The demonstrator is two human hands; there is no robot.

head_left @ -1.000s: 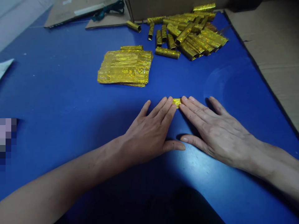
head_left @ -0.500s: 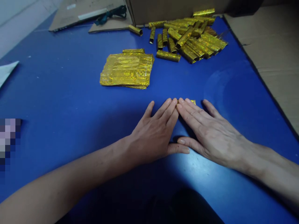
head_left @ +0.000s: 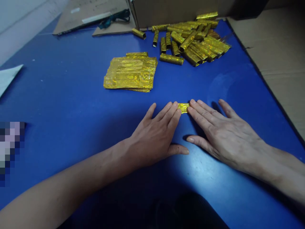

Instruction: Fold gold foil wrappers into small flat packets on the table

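Note:
A small gold foil strip lies flat on the blue table, its middle showing between my fingertips. My left hand is flat with its fingers stretched out, their tips on the strip's left part. From the right, my right hand rests its fingertips at the strip's right end, fingers straight and the thumb apart. Both ends of the strip are hidden under the fingers. Beyond my left hand sits a stack of flat gold foil pieces.
Behind, at the right, lies a pile of gold foil tubes, with one tube apart to its left. Cardboard stands at the back, and more lies along the right edge. White paper is at the left.
My right hand has slid to the right, away from my left hand, uncovering the strip's middle. My left hand has shifted slightly left.

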